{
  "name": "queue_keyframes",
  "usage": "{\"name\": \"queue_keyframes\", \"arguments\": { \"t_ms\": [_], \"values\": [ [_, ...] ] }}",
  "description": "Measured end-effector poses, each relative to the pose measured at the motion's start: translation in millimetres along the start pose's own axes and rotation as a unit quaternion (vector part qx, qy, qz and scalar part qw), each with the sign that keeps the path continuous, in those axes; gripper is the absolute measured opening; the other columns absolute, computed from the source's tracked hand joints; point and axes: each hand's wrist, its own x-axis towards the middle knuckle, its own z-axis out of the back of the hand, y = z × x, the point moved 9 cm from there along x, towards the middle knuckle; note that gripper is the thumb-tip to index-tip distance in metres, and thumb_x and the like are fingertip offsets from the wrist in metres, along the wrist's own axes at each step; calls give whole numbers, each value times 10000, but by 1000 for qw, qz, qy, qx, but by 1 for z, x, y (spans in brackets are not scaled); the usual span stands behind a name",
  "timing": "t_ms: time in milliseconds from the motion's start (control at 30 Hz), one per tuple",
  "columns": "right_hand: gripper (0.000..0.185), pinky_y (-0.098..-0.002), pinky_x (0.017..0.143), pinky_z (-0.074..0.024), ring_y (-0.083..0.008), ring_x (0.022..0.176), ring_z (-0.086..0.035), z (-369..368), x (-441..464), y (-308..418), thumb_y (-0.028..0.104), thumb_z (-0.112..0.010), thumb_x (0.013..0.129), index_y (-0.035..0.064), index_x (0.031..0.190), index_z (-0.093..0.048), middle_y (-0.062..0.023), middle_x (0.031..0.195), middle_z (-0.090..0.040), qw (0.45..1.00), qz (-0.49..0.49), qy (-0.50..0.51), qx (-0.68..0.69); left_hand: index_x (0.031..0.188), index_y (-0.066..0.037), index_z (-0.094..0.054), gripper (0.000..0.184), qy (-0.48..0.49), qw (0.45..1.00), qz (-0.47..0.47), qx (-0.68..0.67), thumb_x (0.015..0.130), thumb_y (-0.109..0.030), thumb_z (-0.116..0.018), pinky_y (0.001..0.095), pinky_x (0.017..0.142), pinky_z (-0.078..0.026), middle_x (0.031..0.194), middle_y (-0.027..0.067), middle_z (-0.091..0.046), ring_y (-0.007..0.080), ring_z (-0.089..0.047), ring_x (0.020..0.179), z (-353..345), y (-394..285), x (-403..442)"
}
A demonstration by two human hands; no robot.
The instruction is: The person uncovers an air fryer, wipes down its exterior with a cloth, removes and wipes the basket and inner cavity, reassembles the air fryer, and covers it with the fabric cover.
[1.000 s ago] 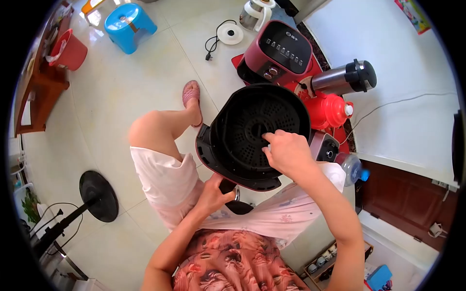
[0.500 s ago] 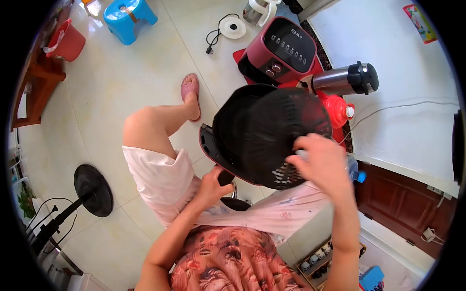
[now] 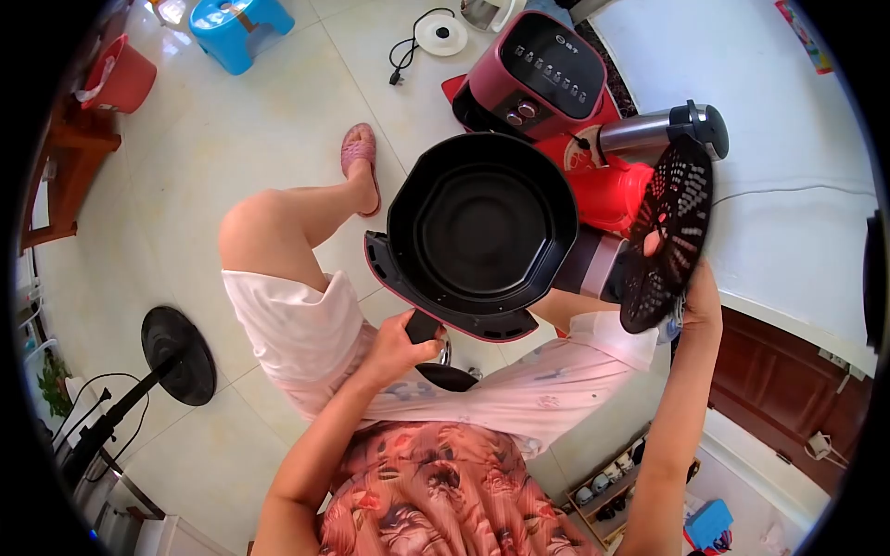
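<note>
A black air fryer basket [image 3: 487, 227] with a dark red front edge is held over my lap, its smooth inside showing. My left hand [image 3: 403, 350] is wrapped round its black handle [image 3: 424, 326]. To the right, a round perforated black tray [image 3: 669, 232] stands tilted on edge, apart from the basket. My right hand [image 3: 700, 296] holds it from behind; most of those fingers are hidden by the tray.
The dark red air fryer body [image 3: 542, 74] stands beyond the basket, near a steel flask [image 3: 644, 134] and a red kettle [image 3: 607, 195]. A white lid [image 3: 440, 34] and black cord lie on the floor. A blue stool [image 3: 239, 32] is at the upper left.
The perforated tray has come out of the basket and moved right with my right hand, turning on edge. The basket's inside is now uncovered. My left hand stays on the handle.
</note>
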Motion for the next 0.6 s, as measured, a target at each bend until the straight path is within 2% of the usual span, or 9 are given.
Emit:
{"name": "queue_keyframes", "arguments": {
  "t_ms": [100,200,300,433,600],
  "values": [
    [171,-235,670,-462,-110,750,-590,-6,15,-9,158,-569,873,8,861,-650,-41,812,-626,998,-4,10,61,889,4,-615,237,-39,996,21,74,690,-103,-688,239,711,-463,820,-4,-620,75,-546,757,6,-6,-2],
    [195,-239,670,-461,-113,746,-591,-18,24,-32,180,-570,878,4,862,-655,-43,803,-629,987,-37,31,152,863,13,-616,230,-73,991,3,112,678,-103,-686,247,704,-466,808,6,-628,80,-552,751,12,-17,0],
    [220,-243,670,-460,-116,741,-593,-38,32,-53,201,-571,883,0,864,-659,-45,793,-631,971,-71,58,222,843,12,-620,206,-103,994,-12,40,675,-95,-672,248,698,-466,796,11,-629,82,-555,746,25,-25,-1],
    [254,-248,670,-459,-120,734,-595,-59,47,-74,230,-573,890,-6,865,-665,-49,781,-634,953,-109,85,271,833,10,-615,181,-165,984,-3,72,682,-82,-653,234,680,-461,797,18,-627,79,-551,737,52,-54,-1],
    [297,-255,670,-457,-125,726,-598,-65,88,-84,266,-575,898,-12,868,-672,-53,766,-638,954,-131,107,248,815,1,-586,151,-210,977,-25,34,682,-48,-637,219,641,-440,783,0,-586,69,-511,702,75,-82,17]
  ]
}}
